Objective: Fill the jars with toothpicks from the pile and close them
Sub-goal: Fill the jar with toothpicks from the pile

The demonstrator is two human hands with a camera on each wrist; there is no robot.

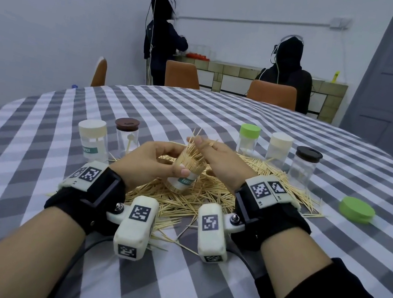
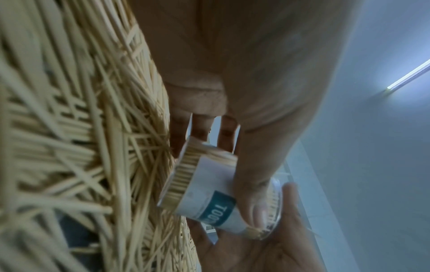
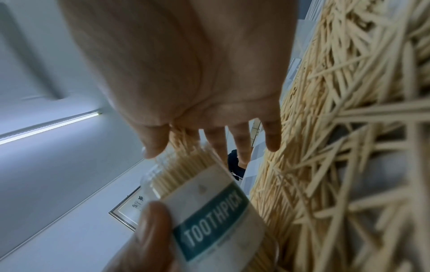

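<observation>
Two hands at one jar above the pile: left hand gripping it tilted, mouth toward right hand, pinching a bundle of toothpicks roughly along its axis.

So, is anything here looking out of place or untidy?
Yes. The toothpicks the right hand pinches splay above the full jar that the left hand holds tilted. A loose green lid lies alone, right of the pile.

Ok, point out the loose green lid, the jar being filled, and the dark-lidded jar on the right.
loose green lid (image 1: 356,209), head view, flat top.
jar being filled (image 1: 185,176), head view, labelled side.
dark-lidded jar (image 1: 309,153), head view, lid top.
</observation>
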